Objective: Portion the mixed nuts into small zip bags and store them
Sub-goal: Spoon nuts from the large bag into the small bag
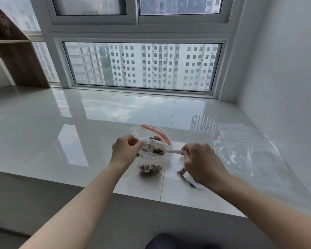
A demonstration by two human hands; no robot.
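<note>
Caught mid-scoop here. The left hand was pinching the rim of a small zip bag to keep its mouth open, and that bag hung over the white tiled counter, with a little heap of nuts already sitting in its bottom. The right hand was closed around the handle of a white spoon, whose bowl was poking into the bag's mouth with what looked like a load of nuts on it.

Just behind the small bag sat the bigger bag with the red strip, a few nuts visible inside. Under the right wrist lay another small bag with nuts, mostly hidden, so I couldn't tell if it was zipped. A ribbed clear cup stood to the right, beside a pile of empty zip bags.

What I'd worry about: the bag was only held at one side, so the far lip could flop shut and the spoonful would tip onto the counter instead of inside. The right forearm was also hovering right over that other small bag, and a careless pull back could drag it off the counter edge. Nuts caught in the zip track would stop it sealing later, too.
</note>
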